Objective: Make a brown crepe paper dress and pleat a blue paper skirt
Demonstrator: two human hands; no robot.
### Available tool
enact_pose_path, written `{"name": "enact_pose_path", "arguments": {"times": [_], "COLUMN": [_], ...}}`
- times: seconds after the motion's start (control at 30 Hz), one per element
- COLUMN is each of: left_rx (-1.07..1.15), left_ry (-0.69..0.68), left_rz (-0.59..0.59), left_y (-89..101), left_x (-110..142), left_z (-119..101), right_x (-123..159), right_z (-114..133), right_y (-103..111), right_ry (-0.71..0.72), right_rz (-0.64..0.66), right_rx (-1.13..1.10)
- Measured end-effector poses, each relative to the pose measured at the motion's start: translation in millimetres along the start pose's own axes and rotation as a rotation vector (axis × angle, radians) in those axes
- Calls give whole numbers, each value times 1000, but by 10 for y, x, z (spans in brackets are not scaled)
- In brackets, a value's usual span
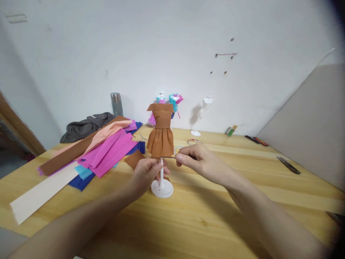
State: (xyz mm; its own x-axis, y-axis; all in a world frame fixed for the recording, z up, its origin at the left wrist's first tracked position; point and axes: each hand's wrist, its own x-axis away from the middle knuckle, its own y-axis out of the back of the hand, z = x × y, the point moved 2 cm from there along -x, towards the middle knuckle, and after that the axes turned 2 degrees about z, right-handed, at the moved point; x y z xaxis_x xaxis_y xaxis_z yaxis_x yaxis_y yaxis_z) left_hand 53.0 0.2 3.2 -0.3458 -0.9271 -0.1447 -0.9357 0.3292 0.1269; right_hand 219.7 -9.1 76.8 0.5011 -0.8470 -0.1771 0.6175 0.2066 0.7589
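Note:
A small white dress form wears a brown crepe-paper dress [160,138] with a flared collar and a gathered skirt. It stands upright on a white round base [162,189]. My left hand [147,172] is closed around the white pole just below the skirt, its fingers partly hidden behind the pole. Level with the hem, my right hand [196,158] pinches a thin dark metal tool [169,157]. The tool's tip reaches the skirt's lower edge; its exact kind is hard to make out. A brown paper piece [134,159] lies beside my left hand.
Coloured crepe-paper sheets [107,151] pile up at left, near a striped cloth [87,126] and a flask [116,104]. Behind are more dress forms, one bare [207,102]. A glue stick [231,130] and dark-handled tools [288,165] lie at right.

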Motion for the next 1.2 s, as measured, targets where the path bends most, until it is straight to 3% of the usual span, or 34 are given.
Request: {"name": "enact_pose_path", "arguments": {"times": [1.2], "left_rx": [0], "left_ry": [23], "left_rz": [-15], "left_y": [-6], "left_x": [3], "left_z": [-42], "right_x": [0], "right_z": [-24], "right_y": [-33], "right_ry": [19], "right_rz": [24], "right_rx": [-23]}}
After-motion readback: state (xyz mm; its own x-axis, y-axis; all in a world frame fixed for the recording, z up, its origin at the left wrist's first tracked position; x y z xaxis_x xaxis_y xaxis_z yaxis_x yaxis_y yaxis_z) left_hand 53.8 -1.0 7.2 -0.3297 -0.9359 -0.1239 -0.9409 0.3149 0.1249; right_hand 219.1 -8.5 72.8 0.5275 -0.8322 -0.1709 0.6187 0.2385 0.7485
